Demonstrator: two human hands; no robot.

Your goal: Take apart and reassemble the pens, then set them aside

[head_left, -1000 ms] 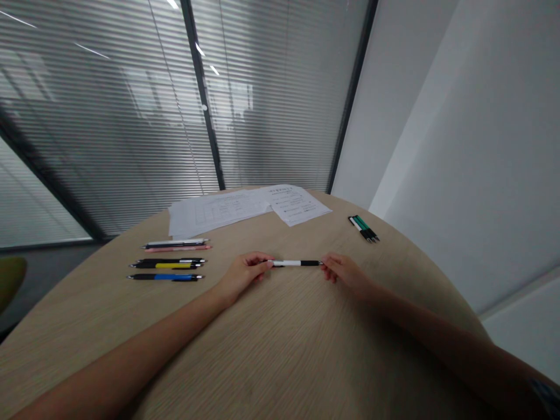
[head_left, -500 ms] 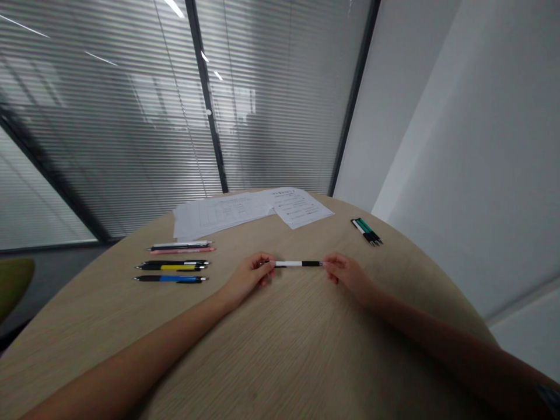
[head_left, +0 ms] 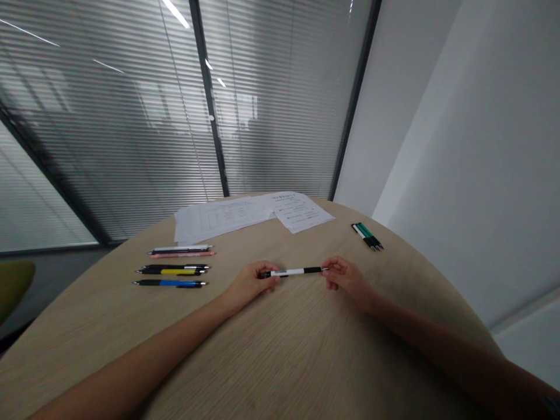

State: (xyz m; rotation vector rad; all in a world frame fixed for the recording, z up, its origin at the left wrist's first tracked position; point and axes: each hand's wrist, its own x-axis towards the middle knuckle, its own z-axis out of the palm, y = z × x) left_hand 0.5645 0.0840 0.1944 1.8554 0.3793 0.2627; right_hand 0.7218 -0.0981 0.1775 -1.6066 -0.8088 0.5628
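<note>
A slim white-and-black pen (head_left: 295,272) is stretched between the two hands over the middle of the tabletop (head_left: 280,350), roughly crosswise to the near edge. The left hand (head_left: 251,284) pinches its left end between thumb and fingers; the right hand (head_left: 347,279) has its fingertips closed narrowly about the other end, by the metal tip. Whether the pen touches the wood beneath is hard to tell.

Toward the left edge, pens lie in three rows: a blue pen (head_left: 170,283) nearest the near edge, then a yellow pen (head_left: 177,272) beside a black pen (head_left: 161,267), and farthest back a silver pen (head_left: 179,249) with a pink pen (head_left: 181,254). Near the far right edge, green pens (head_left: 366,231) lie slantwise against a white-barrelled pen (head_left: 359,231). Printed sheets (head_left: 223,219) spread along the far edge, overlapping, with window blinds (head_left: 280,116) behind.
</note>
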